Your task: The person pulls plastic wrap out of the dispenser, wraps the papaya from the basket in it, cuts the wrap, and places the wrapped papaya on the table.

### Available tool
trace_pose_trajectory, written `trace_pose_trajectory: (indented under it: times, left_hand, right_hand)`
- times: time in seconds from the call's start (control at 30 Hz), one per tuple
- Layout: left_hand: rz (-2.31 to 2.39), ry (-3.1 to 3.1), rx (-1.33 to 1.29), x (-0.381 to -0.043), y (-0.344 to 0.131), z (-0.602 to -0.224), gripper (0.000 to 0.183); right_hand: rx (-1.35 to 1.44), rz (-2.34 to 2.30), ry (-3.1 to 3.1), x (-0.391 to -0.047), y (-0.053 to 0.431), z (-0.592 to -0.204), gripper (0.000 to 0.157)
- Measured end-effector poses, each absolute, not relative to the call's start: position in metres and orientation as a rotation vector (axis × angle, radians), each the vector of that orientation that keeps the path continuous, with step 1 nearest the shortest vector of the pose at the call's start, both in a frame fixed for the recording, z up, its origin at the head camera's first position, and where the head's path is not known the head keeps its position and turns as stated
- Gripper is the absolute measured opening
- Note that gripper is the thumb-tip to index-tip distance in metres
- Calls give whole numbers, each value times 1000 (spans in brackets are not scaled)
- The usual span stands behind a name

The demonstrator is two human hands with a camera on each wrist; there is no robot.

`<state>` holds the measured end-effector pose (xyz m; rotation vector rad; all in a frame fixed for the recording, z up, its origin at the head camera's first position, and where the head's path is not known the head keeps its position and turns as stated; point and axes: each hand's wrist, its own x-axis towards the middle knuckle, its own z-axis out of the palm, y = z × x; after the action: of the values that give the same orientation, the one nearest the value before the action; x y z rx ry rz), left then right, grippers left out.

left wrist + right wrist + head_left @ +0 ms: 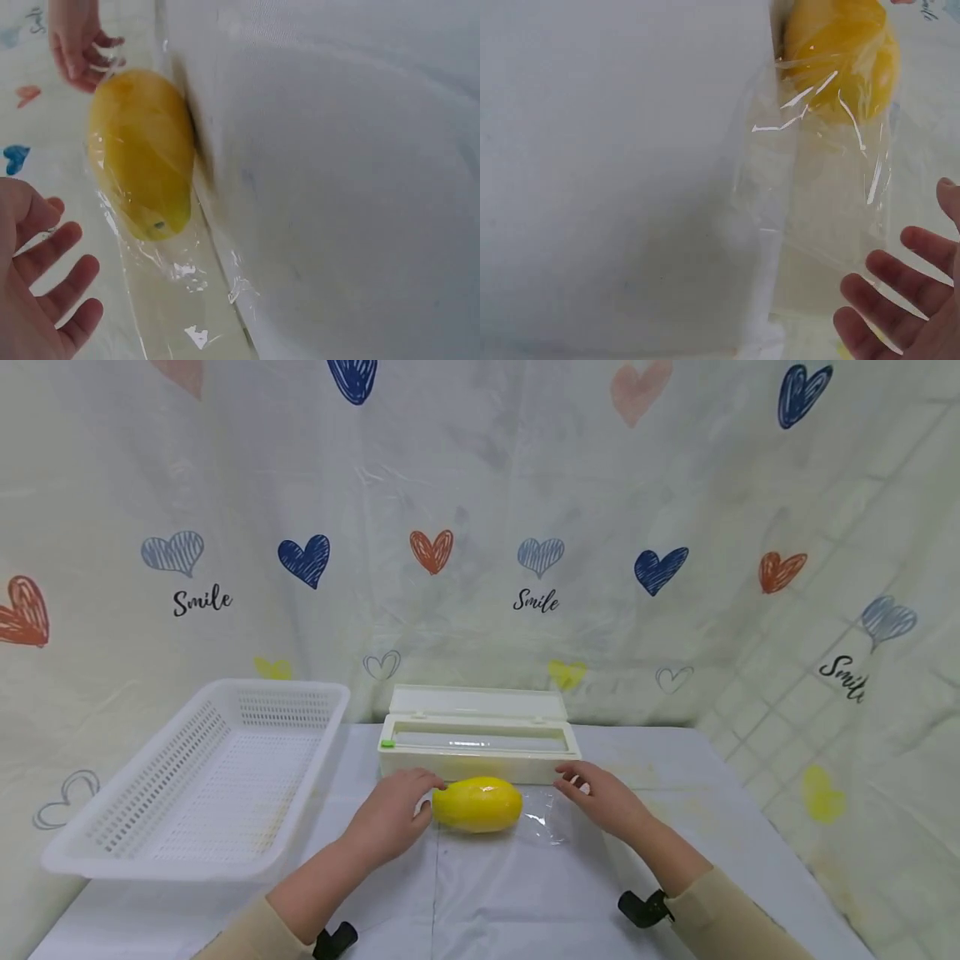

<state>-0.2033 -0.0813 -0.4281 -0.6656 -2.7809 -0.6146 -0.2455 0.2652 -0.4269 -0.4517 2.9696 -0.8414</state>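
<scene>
Grip slack on both sides, fingers apart: left hand (390,814) beside yellow fruit (477,805), right hand (603,802) near clear film (546,814). Film-covered fruit on surface (525,893), before white box (480,768). Wrapping, seemingly; next move likely calls for pinching film ends.

Yellow fruit (477,805) under clear film (543,820), lower centre of the head frame.
Fruit: smooth, plump oval, lying on its side, long axis running left to right; small dark spot on a greenish-tinged end, left wrist view. Film: glossy, creased, draped over the fruit, loose past both ends; its outer edges hard to trace, perhaps reaching further than the glints show.
</scene>
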Motion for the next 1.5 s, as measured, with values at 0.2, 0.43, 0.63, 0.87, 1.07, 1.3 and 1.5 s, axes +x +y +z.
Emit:
trace_pose_trajectory:
  times: [0.2, 0.43, 0.63, 0.87, 1.07, 1.3, 1.5]
  left_hand:
    - [-452, -2711, -945, -202, -73, -426, 28]
    - [-408, -2779, -991, -211, -68, -427, 35]
    - [-436, -2792, -1005, -221, -66, -436, 41]
    - [-504, -2864, -942, -227, -63, -441, 49]
    - [-534, -2913, -944, -228, -63, -437, 54]
    - [-505, -2932, -972, -231, -64, -437, 61]
    - [-489, -2955, -996, -234, -65, -436, 66]
  right_hand:
    - [-745, -824, 2979, -231, 246, -423, 46]
    - [-1070, -555, 2914, -229, 220, -424, 53]
    - [-1198, -489, 2923, -239, 212, -430, 61]
    - [-1257, -438, 2954, -245, 206, -437, 65]
    - [-1238, -415, 2982, -247, 204, -438, 70]
    - [-1135, -483, 2979, -250, 199, -442, 64]
    - [-1093, -483, 2980, -252, 197, -440, 62]
